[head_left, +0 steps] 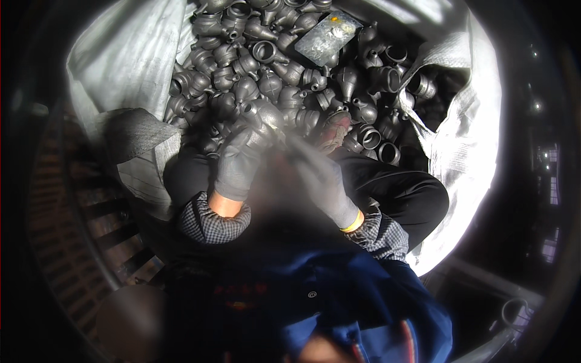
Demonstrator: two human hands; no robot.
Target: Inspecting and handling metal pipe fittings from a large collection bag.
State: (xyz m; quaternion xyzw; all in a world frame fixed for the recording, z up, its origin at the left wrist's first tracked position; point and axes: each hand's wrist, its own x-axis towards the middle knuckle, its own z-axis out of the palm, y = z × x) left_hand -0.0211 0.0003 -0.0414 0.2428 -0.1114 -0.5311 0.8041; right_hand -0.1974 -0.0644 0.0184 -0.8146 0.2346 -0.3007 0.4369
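My left hand (237, 162), in a grey knit glove, is closed round a dull grey, hollow, bulb-shaped metal casting (261, 114) above my lap. My right hand (324, 181), gloved the same way with a yellow cuff edge, reaches in from the right towards that casting. Motion smears its fingers, so whether they grip anything cannot be made out. Just beyond both hands lies a deep heap of similar castings (270, 85), some showing round open mouths and others narrow necks.
A white woven sack (130, 60) surrounds the heap, its edge folded down. On the castings rests a scuffed grey flat box or plate (328, 39). A reddish shoe (336, 130) and my bent dark-trousered leg (396, 187) border the heap. Dark slats (109, 209) run along the left.
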